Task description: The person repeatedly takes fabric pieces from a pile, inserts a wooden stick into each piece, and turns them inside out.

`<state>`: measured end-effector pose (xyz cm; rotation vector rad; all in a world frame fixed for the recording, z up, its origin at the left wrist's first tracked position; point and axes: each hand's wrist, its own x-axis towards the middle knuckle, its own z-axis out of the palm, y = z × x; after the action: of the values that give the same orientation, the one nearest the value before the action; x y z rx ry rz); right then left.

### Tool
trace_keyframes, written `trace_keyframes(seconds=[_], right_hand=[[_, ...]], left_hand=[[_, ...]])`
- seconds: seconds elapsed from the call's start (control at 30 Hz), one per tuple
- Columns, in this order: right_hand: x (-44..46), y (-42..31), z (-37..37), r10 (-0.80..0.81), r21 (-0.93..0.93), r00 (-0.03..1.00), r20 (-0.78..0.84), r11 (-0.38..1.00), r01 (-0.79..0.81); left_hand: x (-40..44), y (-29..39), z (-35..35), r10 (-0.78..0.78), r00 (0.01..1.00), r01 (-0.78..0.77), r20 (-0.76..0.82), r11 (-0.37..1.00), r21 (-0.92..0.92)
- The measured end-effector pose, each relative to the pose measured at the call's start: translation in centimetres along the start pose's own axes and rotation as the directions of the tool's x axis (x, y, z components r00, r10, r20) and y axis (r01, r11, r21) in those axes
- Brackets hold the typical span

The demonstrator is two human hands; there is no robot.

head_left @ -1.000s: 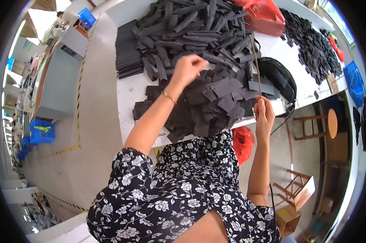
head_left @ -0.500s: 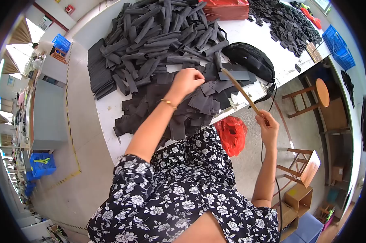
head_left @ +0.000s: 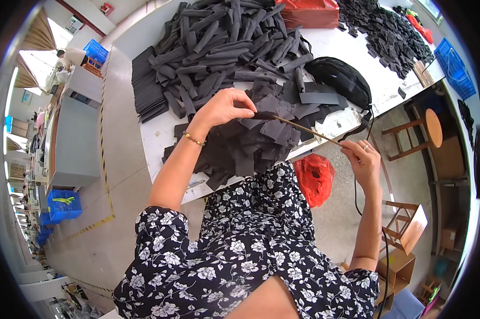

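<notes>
My left hand [head_left: 226, 109] is closed, thumb and fingers pinching the end of a small dark fabric piece [head_left: 264, 115] above the table. In my right hand [head_left: 363, 159] is a thin flat wooden stick [head_left: 310, 131], gripped near its lower end. The stick's far tip meets the dark piece; whether it is inside it or only touching, I cannot tell. Below both hands lies a loose heap of flat dark fabric pieces [head_left: 234, 146]. Behind it rises a big pile of dark rolled fabric tubes [head_left: 219, 50].
A neat dark stack [head_left: 150, 87] lines the table's left side. On the right are a black bag [head_left: 340, 80] with a cord, and a heap of small dark pieces [head_left: 381, 40]. A red plastic bag [head_left: 314, 179] hangs by the table edge. Wooden stools [head_left: 407, 228] stand at right.
My left hand has moved left and now pinches a dark fabric piece. The stick has swung down to a flatter angle, its tip now at that piece. My right hand has shifted slightly right.
</notes>
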<state>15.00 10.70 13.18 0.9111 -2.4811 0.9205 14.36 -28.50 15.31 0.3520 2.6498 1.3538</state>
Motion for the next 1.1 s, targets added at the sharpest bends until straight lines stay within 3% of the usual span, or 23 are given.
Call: trace_keyframes(seconds=[0.07,0.17,0.2,0.27,0.33,0.37,0.4,0.47,0.5,0.53,0.6,0.67,0.77,0.83,0.87,0.93,1.0,1.07,1.1], right_hand=[[0.0,-0.2,0.6,-0.034,-0.005,0.999,0.024,0.999,0.034],[-0.1,-2.4,3.0,0.205,0.289,0.954,0.218,0.92,-0.264],[0.0,-2.9,3.8,0.153,0.291,0.943,0.297,0.926,-0.242],[-0.6,-4.0,6.8,0.236,0.478,0.872,0.428,0.76,-0.44],[-0.8,-5.9,8.9,0.322,0.588,0.842,0.432,0.608,-0.534],[-1.2,-6.2,10.2,0.33,0.641,0.859,0.392,0.572,-0.512],[-1.2,-6.8,10.8,0.322,0.687,0.875,0.363,0.542,-0.484],[-1.5,-7.8,11.8,0.337,0.703,0.856,0.391,0.491,-0.515],[-1.8,-7.9,12.9,0.301,0.738,0.861,0.41,0.445,-0.507],[-1.7,-8.6,13.6,0.276,0.722,0.866,0.417,0.477,-0.5],[-1.7,-9.9,14.8,0.231,0.667,0.904,0.36,0.614,-0.422],[-1.7,-10.9,15.9,0.257,0.609,0.941,0.219,0.718,-0.338],[-3.1,-12.5,17.1,0.302,0.562,0.942,0.144,0.759,-0.329],[-4.2,-13.1,16.5,0.296,0.543,0.918,0.264,0.741,-0.395],[-5.0,-13.4,16.2,0.302,0.529,0.892,0.337,0.723,-0.445],[-7.2,-13.6,15.2,0.271,0.52,0.865,0.423,0.709,-0.476],[-9.4,-13.5,14.3,0.25,0.502,0.841,0.48,0.707,-0.498],[-10.6,-13.5,11.7,0.261,0.534,0.643,0.72,0.384,-0.753],[-11.3,-12.7,10.1,0.167,0.496,0.506,0.846,0.1,-0.863]], left_hand=[[-0.2,0.1,0.2,0.053,0.998,-0.054,0.021,0.997,0.055],[0.1,1.0,1.9,0.266,0.962,-0.274,0.067,0.945,0.18],[0.1,1.6,3.0,0.331,0.942,-0.333,0.048,0.917,0.22],[-0.5,2.9,5.0,0.382,0.923,-0.378,0.041,0.887,0.265],[-2.5,5.8,6.0,0.541,0.832,-0.392,-0.121,0.728,0.563],[-3.7,7.7,6.1,0.578,0.745,-0.286,-0.335,0.729,0.622],[-5.0,7.4,5.7,0.629,0.562,-0.205,-0.537,0.735,0.647],[-6.0,4.5,6.8,0.268,0.197,-0.289,-0.943,0.935,0.205],[-5.3,1.5,7.6,0.107,0.542,-0.56,-0.834,0.786,-0.263],[-4.6,-1.5,8.5,-0.072,0.801,-0.496,-0.594,0.475,-0.727],[-4.8,-0.7,11.2,-0.274,0.902,-0.328,-0.333,0.066,-0.942],[-5.2,0.0,12.1,-0.397,0.845,-0.365,-0.357,0.06,-0.929],[-5.7,-0.1,11.8,-0.424,0.837,-0.375,-0.344,0.012,-0.927],[-5.9,0.1,10.9,-0.423,0.828,-0.401,-0.369,0.013,-0.916],[-6.0,0.1,10.4,-0.496,0.786,-0.414,-0.369,0.022,-0.91],[-6.8,0.3,8.0,-0.536,0.747,-0.347,-0.394,0.19,-0.918],[-7.3,0.5,6.4,-0.515,0.724,-0.368,-0.459,0.275,-0.888],[-7.3,-0.5,6.2,-0.426,0.782,-0.409,-0.455,0.201,-0.89],[-7.2,0.4,6.3,-0.472,0.764,-0.402,-0.439,0.185,-0.897]])
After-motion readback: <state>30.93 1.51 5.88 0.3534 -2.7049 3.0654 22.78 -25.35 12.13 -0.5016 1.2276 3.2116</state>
